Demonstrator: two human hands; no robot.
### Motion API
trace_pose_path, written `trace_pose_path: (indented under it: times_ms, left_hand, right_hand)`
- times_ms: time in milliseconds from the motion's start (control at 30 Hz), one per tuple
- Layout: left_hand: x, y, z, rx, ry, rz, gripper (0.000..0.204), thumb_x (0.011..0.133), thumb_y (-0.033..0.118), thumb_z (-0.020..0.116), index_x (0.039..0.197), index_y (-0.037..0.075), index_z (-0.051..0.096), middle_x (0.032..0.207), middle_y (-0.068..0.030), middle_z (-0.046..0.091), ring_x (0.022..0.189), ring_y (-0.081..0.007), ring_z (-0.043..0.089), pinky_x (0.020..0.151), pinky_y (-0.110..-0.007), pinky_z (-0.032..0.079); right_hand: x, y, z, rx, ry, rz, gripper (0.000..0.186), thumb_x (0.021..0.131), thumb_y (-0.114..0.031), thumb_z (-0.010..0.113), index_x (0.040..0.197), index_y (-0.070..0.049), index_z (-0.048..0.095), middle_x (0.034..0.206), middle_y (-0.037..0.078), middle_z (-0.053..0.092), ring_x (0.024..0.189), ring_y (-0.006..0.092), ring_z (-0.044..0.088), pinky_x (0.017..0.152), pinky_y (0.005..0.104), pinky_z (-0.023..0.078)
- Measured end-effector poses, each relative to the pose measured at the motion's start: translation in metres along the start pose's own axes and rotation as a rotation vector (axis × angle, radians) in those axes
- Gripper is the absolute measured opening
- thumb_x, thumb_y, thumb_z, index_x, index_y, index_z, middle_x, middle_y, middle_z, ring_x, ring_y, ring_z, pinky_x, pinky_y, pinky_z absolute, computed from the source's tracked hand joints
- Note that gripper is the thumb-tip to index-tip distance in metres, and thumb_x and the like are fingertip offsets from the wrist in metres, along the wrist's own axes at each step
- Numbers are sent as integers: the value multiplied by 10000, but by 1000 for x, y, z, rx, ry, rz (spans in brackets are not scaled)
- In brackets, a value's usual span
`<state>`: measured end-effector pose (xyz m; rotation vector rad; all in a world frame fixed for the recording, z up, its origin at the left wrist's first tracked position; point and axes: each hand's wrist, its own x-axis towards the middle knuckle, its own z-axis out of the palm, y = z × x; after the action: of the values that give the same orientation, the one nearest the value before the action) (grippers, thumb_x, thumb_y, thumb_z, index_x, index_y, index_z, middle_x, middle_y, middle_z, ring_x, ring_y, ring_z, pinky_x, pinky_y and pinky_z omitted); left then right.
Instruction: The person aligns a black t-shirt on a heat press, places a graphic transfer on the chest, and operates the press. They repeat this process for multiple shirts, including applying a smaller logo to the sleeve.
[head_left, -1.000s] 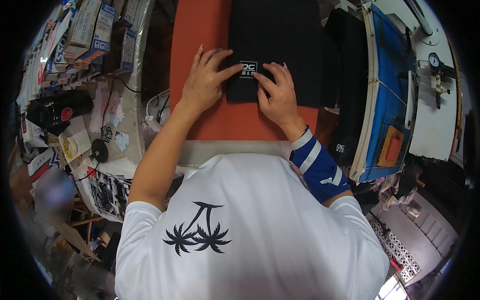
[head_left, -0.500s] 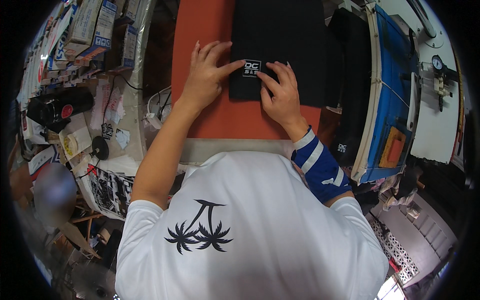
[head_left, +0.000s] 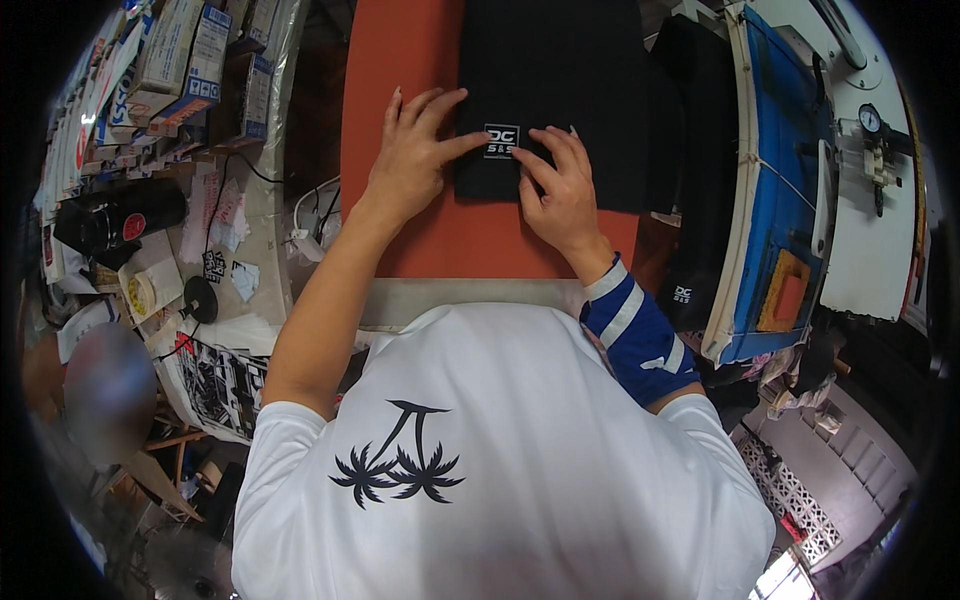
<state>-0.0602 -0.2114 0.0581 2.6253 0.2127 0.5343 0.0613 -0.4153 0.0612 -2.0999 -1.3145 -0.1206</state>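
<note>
A black garment (head_left: 550, 55) lies flat on an orange work surface (head_left: 430, 250). A small square white-on-black logo piece (head_left: 502, 141) sits near the garment's lower left part. My left hand (head_left: 407, 160) rests at the garment's left edge, fingers spread, with its index finger at the logo piece's upper left. My right hand (head_left: 558, 195) lies on the garment to the right of the logo, fingers apart and slightly bent, one fingertip at the logo piece's right side. A blue-and-white sleeve covers my right forearm.
Boxes (head_left: 175, 65) are stacked at the left above a cluttered bench with a black cylinder (head_left: 120, 215), papers and cables. At the right are a folded black garment (head_left: 690, 250), a blue board with a sponge (head_left: 770, 200) and a white machine with a pressure gauge (head_left: 869, 119).
Both hands, the garment and the logo piece shifted slightly up and right, then slightly back down and left. My fingers remain around the logo.
</note>
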Motion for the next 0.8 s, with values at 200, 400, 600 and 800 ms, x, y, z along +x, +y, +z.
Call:
trace_pose_path:
  times_ms: [200,400,600,800]
  left_hand:
    - [-4,-24,-7,-180,234,-172,383,755,-109,604,1029,116,749,1300,-99,641,1187,-324,618,1160,-580,358]
    - [-5,-9,-8,-26,65,2,503,770,-114,607,1124,203,772,1421,-84,568,1356,-313,511,1206,-617,270]
    - [0,4,-1,2,-42,22,622,767,-96,659,1218,318,770,1494,-68,530,1414,-307,460,1241,-604,202]
    - [1,4,1,49,-82,21,543,813,-35,666,1206,324,768,1508,-52,510,1416,-314,444,1241,-631,199]
  right_hand:
    - [-1,2,2,-4,8,0,289,806,-56,693,1084,-63,773,1261,170,656,1264,373,569,1174,562,375]
    - [-2,2,2,-8,3,1,284,809,-57,693,1082,-65,771,1258,166,659,1263,374,571,1167,560,381]
    - [-1,1,0,2,12,-5,282,810,-60,690,1081,-61,770,1254,167,661,1256,378,577,1164,562,384]
    - [-1,2,0,2,10,3,281,813,-61,685,1081,-59,770,1248,170,664,1254,379,579,1161,562,388]
